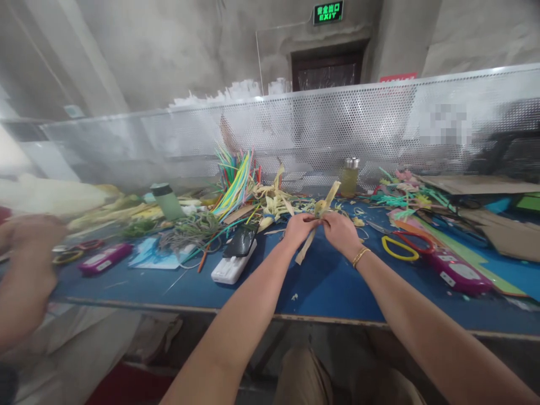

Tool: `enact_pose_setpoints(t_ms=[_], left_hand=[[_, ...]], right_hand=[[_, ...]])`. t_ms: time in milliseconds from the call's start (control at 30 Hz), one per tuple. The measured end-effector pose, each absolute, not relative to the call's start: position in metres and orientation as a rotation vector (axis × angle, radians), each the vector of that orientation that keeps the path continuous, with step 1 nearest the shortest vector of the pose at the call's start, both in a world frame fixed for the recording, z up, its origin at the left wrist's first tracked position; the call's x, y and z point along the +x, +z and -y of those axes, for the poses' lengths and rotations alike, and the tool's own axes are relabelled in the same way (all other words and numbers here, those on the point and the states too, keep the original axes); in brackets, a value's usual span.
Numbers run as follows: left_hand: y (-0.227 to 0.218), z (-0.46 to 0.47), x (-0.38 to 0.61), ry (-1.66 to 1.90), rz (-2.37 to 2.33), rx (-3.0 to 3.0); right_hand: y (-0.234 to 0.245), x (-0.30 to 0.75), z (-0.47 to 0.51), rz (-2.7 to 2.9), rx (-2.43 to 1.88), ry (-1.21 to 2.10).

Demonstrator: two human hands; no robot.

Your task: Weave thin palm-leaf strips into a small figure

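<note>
While the left hand [300, 228] and right hand [343, 232] meet above the table [320, 295], fingers pinched together on a pale strip [332, 194], its loose tail hangs toward seven o'clock. Firm fingertips and gentle, even tension should help prevent slipping or tearing. Scissors [405, 258] lie near four, a phone [239, 242] near eight; farther off, a bottle [349, 180] stands at one.

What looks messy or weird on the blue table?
A small scrap lies loose near the front edge of the table, perhaps dropped. A black gadget lies partly over a white block, a bit untidily. I see nothing clearly broken.
</note>
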State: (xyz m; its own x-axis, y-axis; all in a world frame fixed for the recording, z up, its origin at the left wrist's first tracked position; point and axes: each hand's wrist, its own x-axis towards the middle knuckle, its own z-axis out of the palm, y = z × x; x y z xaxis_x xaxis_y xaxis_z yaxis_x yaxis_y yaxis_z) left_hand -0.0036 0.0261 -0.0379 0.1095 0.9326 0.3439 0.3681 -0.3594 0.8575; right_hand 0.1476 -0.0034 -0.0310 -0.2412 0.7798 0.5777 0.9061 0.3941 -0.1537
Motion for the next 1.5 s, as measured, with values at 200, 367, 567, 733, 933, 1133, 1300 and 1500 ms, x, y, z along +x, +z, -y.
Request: enact_pose_setpoints(t_ms=[200,367,567,733,933,1133,1300,1500], left_hand=[[-0.039,-0.031,-0.004,1.251,-1.296,1.724],[-0.038,-0.029,-0.004,1.269,-1.306,1.682],[-0.038,-0.021,0.001,1.296,-1.039,1.421],[-0.036,-0.018,0.002,1.284,-1.05,1.414],[-0.035,-0.022,0.002,1.303,-1.132,1.497],[-0.032,-0.021,-0.002,1.281,-1.006,1.386],[-0.032,-0.02,-0.001,1.29,-0.943,1.224],[-0.036,-0.021,0.002,1.301,-0.829,1.148]], right_hand=[[-0.035,0.146,0.002,2.059,-1.426,-0.219],[-0.03,0.146,0.006,2.028,-1.473,-0.195],[-0.029,0.146,0.004,1.941,-1.535,-0.048],[-0.03,0.146,0.005,1.959,-1.488,-0.101],[-0.025,0.147,0.006,1.948,-1.443,-0.071],[-0.025,0.147,0.003,1.894,-1.361,0.132],[-0.028,0.146,0.003,1.874,-1.352,0.097],[-0.03,0.15,-0.001,1.904,-1.413,0.044]])
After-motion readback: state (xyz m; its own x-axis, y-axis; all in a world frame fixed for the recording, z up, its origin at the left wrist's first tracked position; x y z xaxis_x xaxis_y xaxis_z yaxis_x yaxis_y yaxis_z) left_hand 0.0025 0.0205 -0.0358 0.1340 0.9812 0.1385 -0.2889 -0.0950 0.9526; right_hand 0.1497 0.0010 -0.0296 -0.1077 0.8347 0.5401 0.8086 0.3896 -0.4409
